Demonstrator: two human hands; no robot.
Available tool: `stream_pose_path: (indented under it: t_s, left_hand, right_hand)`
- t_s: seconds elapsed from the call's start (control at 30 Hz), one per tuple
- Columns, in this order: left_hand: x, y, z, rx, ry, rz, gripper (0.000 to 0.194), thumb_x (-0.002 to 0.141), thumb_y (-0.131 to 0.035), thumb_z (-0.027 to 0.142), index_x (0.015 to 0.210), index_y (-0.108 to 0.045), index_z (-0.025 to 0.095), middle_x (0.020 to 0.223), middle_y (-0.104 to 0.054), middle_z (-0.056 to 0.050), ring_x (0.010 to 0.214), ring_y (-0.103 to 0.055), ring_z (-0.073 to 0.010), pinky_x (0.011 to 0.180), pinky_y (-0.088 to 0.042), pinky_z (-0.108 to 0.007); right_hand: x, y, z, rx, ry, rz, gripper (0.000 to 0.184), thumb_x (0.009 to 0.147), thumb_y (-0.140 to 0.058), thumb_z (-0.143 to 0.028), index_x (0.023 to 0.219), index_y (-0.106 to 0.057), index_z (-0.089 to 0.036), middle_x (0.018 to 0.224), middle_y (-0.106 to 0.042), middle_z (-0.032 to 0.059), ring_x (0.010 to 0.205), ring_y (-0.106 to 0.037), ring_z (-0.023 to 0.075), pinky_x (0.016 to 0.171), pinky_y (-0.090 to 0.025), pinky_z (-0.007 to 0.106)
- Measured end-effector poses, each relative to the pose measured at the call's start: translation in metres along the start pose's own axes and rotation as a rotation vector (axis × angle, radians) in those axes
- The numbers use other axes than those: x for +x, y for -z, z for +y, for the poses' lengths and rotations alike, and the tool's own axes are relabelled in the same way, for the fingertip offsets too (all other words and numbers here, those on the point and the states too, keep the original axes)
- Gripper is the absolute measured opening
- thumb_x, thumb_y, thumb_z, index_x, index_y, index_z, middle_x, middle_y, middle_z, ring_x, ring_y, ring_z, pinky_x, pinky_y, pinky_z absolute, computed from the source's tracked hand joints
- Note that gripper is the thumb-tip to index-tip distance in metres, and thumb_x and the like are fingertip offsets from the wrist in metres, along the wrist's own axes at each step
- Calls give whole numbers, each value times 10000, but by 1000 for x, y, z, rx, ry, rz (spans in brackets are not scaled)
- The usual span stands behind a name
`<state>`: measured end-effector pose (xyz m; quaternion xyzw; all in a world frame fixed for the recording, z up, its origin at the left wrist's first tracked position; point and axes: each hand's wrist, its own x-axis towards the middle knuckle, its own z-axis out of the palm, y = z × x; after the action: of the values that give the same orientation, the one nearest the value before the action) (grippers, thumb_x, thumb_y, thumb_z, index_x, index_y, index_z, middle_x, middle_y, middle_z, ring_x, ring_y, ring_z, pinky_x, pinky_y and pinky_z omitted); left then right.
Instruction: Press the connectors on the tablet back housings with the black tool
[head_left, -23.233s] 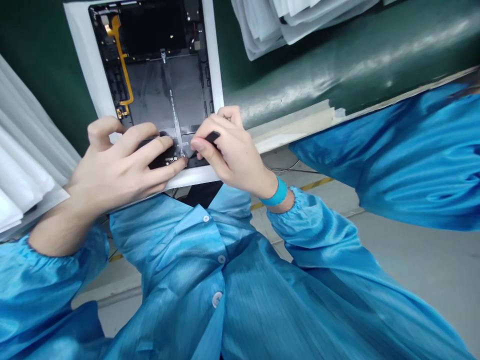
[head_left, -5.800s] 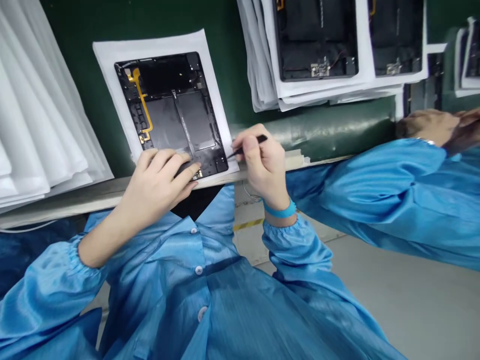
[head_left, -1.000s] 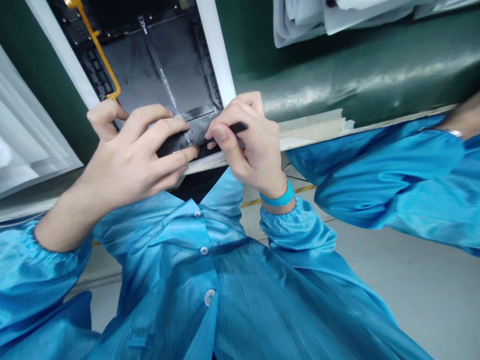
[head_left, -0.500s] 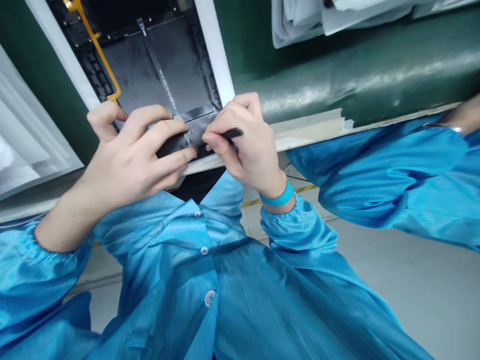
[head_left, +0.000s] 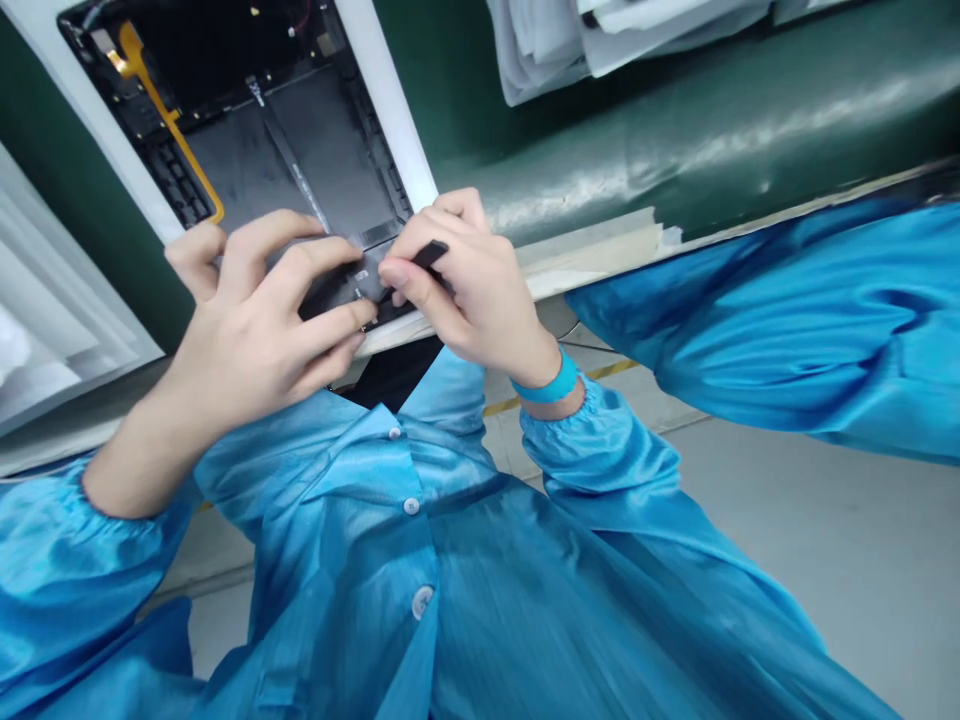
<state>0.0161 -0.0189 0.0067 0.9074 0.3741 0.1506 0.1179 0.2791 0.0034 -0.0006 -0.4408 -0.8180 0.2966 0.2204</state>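
An opened tablet housing with a black inner frame, dark panels and an orange flex cable lies on a white sheet. My left hand grips a black piece at the tablet's near end, with its fingers curled over it. My right hand pinches a slim black tool between thumb and fingers. Its tip sits at the black piece, hidden behind my fingers. A blue wristband circles my right wrist.
The sheet rests on a green padded bench edge with tape along it. A stack of white sheets lies at the back, and pleated white material at the left. A co-worker's blue sleeve reaches in at the right, above a grey floor.
The whole scene has shifted slightly left in view. My right hand has tilted the black tool more steeply, and both hands stay on the tablet's near end.
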Motion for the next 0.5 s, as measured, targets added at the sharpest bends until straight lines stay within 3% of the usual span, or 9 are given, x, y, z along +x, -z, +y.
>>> stream_pose_path:
  t_s: [0.13,0.2,0.4,0.5]
  left_hand:
    - [0,-1,-2,-57,60,18,214,1103,-719,477,1196,-857,342,1819,-488,9,1711,-331,-549,1320,-190,-860]
    - [0,-1,-3,-70,68,13,237,1106,-712,502,1215,-857,350,1829,-472,12,1722,-298,-577,1308,-174,-891]
    - [2,1,-4,-54,38,21,226,1134,-665,483,1282,-817,405,1848,-433,66,1748,-293,-522,1336,-231,-863]
    - [2,0,-7,-101,34,31,226,1123,-682,474,1284,-827,410,1853,-422,77,1762,-258,-521,1363,-204,-857]
  right_hand:
    - [1,-3,2,-12,47,33,505,1216,-300,-534,1072,-737,-326,1029,-785,55,1103,-723,272,1187,-504,520]
    - [0,-5,3,-15,110,78,564,1219,-248,-540,1057,-730,-296,988,-776,69,1067,-730,282,1173,-487,529]
    - [3,4,2,-103,58,83,602,1218,-212,-569,1038,-704,-274,964,-779,59,901,-707,268,1118,-461,523]
    - [9,9,3,-103,77,157,614,1219,-197,-601,1022,-666,-257,942,-771,47,885,-705,253,1071,-473,498]
